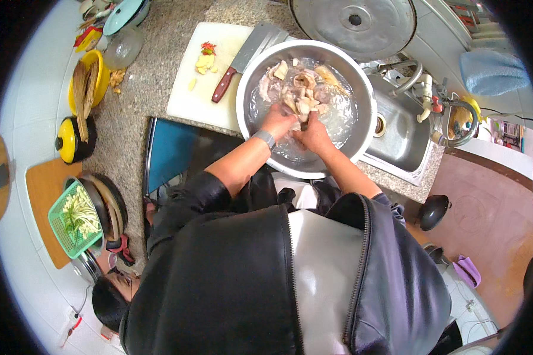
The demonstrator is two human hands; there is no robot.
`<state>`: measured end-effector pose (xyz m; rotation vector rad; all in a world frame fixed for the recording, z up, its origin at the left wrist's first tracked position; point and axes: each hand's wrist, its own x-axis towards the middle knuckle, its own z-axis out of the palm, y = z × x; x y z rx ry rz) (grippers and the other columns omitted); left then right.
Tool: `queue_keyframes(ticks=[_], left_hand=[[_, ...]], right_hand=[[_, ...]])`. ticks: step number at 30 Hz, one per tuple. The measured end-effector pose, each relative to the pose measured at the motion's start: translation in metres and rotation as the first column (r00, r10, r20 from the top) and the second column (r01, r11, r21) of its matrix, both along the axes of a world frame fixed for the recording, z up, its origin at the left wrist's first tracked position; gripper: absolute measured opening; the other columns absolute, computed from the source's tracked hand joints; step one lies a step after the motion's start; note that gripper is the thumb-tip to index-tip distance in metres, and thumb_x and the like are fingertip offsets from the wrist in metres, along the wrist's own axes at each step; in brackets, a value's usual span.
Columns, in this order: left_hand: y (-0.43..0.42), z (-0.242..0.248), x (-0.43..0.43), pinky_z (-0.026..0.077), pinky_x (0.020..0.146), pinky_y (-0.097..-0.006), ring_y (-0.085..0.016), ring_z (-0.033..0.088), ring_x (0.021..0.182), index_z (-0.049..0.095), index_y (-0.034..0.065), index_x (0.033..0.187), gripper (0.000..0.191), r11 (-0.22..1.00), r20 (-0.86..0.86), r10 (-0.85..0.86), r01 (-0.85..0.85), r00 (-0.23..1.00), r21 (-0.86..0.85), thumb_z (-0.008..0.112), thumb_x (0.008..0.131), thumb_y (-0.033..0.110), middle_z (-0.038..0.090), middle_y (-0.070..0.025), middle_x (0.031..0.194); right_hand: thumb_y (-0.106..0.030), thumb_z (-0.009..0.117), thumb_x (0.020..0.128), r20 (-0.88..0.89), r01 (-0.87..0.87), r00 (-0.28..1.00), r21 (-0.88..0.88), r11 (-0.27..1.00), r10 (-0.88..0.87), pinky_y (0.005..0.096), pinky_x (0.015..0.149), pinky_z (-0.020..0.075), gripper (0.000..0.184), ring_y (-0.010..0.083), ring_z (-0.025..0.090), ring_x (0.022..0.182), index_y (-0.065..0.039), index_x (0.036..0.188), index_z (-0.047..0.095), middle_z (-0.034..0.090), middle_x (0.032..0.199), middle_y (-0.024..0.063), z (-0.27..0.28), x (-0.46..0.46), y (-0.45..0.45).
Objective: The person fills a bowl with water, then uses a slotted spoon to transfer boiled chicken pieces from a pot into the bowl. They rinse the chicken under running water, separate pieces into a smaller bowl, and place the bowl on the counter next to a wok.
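Both hands are inside a large steel basin (366, 111) of water that holds pieces of raw meat (306, 82). My left hand (279, 123), with a grey band at the wrist, touches the near edge of the meat pile. Close beside it, my right hand (312, 133) is at the same pieces. The fingertips of both are partly hidden by meat and water, so a firm grip cannot be made out. Left of the basin lies a white cutting board (182, 100) with sliced ginger (205, 62), chopped red chili (208, 46) and a cleaver (248, 53), its blade tip by the basin's rim.
A steel sink (399, 128) with a curved faucet (426, 100) adjoins the basin's right side. Behind stands a large round metal lid (355, 26). Farther left are a yellow basket (102, 82), a yellow-lidded pot (69, 140) and a green basket of cut vegetables (55, 222). Another person (115, 293) is at lower left.
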<state>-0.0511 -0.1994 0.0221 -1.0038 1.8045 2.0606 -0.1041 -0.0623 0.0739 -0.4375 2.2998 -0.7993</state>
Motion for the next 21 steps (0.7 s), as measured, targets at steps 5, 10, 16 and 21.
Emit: queue_keyframes(ticks=[5, 10, 16, 21], left_hand=[[-0.009, 0.096, -0.013, 0.046, 0.074, -0.0377, -0.020, 0.055, 0.095, 0.039, 0.0004, 0.126, 0.057, 0.972, 0.011, 0.209, -0.209, 0.978, 0.110, 0.065, 0.079, 0.020, 0.055, -0.0117, 0.109], [-0.031, 0.058, -0.023, 0.044, 0.084, -0.0323, -0.021, 0.053, 0.103, 0.036, -0.0037, 0.130, 0.070, 0.907, -0.096, 0.122, -0.151, 0.988, -0.394, 0.071, 0.073, 0.016, 0.054, -0.0153, 0.116], [-0.021, 0.008, -0.024, 0.043, 0.090, -0.0311, -0.023, 0.053, 0.107, 0.034, -0.0029, 0.132, 0.072, 0.964, -0.135, 0.165, -0.189, 0.977, -0.189, 0.071, 0.070, 0.004, 0.052, -0.0148, 0.119], [-0.015, 0.070, -0.027, 0.044, 0.079, -0.0455, -0.023, 0.051, 0.109, 0.027, 0.0149, 0.138, 0.075, 0.922, 0.058, 0.257, -0.263, 0.965, 0.284, 0.069, 0.076, 0.009, 0.051, -0.0093, 0.122]], right_hand=[[-0.017, 0.074, 0.067, -0.124, 0.004, 0.992, -0.262, 0.965, -0.038, 0.0360, 0.071, 0.0505, 0.059, 0.0292, 0.064, 0.076, -0.003, 0.120, 0.050, 0.065, 0.083, 0.0126, 0.027, -0.043, -0.015], [-0.026, 0.076, 0.065, -0.437, -0.243, 0.884, -0.124, 0.962, 0.167, 0.0381, 0.085, 0.0460, 0.064, 0.0323, 0.056, 0.099, -0.006, 0.120, 0.052, 0.058, 0.110, 0.0149, 0.035, -0.116, -0.028], [-0.062, 0.075, 0.053, -0.272, -0.334, 0.869, 0.293, 0.896, 0.413, 0.0376, 0.098, 0.0385, 0.101, 0.0335, 0.047, 0.115, -0.007, 0.131, 0.043, 0.048, 0.126, 0.0196, -0.002, -0.136, -0.012], [-0.055, 0.073, 0.066, 0.357, 0.002, 0.928, -0.288, 0.958, 0.105, 0.0354, 0.096, 0.0389, 0.094, 0.0276, 0.050, 0.113, 0.002, 0.131, 0.038, 0.050, 0.126, 0.0185, -0.014, -0.108, -0.003]])
